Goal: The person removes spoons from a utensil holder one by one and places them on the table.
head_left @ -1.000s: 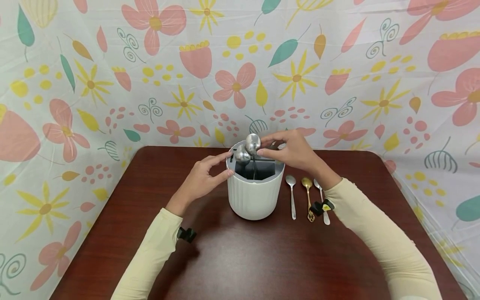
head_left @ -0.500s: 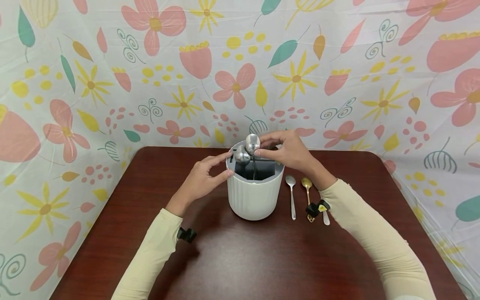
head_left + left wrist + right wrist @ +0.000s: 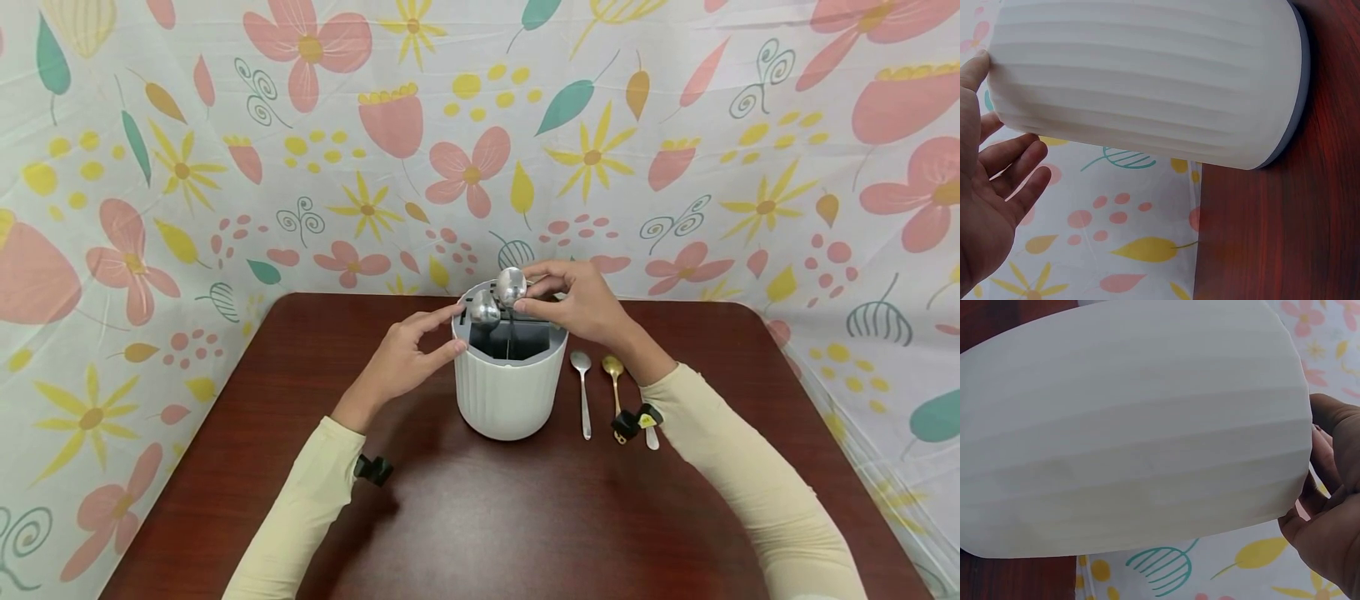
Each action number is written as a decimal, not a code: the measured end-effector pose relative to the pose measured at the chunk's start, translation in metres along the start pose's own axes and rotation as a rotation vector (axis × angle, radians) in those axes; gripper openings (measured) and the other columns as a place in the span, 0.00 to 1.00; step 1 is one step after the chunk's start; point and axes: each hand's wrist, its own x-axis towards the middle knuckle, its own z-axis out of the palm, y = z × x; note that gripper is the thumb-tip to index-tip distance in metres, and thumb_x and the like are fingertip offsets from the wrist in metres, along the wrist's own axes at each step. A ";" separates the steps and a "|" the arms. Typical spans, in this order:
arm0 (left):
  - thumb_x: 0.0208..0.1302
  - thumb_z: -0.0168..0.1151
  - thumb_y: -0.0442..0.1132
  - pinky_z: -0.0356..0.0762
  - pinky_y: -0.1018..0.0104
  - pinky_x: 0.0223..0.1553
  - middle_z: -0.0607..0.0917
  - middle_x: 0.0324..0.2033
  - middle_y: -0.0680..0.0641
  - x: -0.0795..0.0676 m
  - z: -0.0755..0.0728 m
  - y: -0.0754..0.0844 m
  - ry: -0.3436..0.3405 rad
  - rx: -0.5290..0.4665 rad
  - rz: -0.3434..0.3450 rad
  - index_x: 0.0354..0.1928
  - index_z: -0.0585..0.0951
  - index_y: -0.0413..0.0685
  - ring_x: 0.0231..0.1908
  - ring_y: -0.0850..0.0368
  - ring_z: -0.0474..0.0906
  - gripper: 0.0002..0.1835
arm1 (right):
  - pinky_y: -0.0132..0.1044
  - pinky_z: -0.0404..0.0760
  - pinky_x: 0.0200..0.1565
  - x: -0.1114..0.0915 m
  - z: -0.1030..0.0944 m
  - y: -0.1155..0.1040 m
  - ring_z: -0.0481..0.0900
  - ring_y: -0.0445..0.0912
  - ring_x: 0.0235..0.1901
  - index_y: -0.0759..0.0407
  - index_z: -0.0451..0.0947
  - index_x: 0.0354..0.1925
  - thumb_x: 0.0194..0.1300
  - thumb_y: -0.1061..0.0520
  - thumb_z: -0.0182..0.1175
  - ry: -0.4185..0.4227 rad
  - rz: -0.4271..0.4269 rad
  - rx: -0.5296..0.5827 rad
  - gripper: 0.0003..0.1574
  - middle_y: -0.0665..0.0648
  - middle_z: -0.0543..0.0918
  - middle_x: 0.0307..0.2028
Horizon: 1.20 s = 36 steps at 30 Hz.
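A white ribbed utensil holder [image 3: 506, 404] with a grey divided top stands on the table. Two silver spoons stand in it, bowls up: the left spoon [image 3: 484, 311] and the right spoon [image 3: 512, 286]. My right hand [image 3: 577, 300] reaches over the holder's back right rim and pinches the right spoon near its bowl, thumb in front. My left hand [image 3: 405, 354] touches the holder's left rim with straight thumb and fingers. In the left wrist view, the left hand [image 3: 997, 187] lies beside the holder's top end. The right wrist view shows the right hand [image 3: 1335, 481], but the holder's wall hides the spoons.
Right of the holder, a silver spoon [image 3: 583, 396] and a gold spoon [image 3: 614, 371] lie on the brown table [image 3: 480, 525]. Another silver utensil's handle end [image 3: 652, 437] shows under the right wrist. A flowered cloth [image 3: 420, 200] hangs behind the table.
The right spoon's bowl has shifted slightly right, away from the left spoon, along with my right fingertips. My right forearm has moved slightly, covering more of the rightmost utensil. My left hand stays still.
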 end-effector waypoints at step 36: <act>0.71 0.65 0.55 0.72 0.43 0.64 0.77 0.68 0.59 -0.001 -0.001 0.002 -0.007 -0.011 -0.005 0.73 0.73 0.66 0.68 0.56 0.70 0.30 | 0.30 0.75 0.30 -0.006 -0.013 -0.020 0.81 0.38 0.26 0.68 0.82 0.55 0.61 0.69 0.71 0.177 -0.095 0.154 0.23 0.45 0.88 0.26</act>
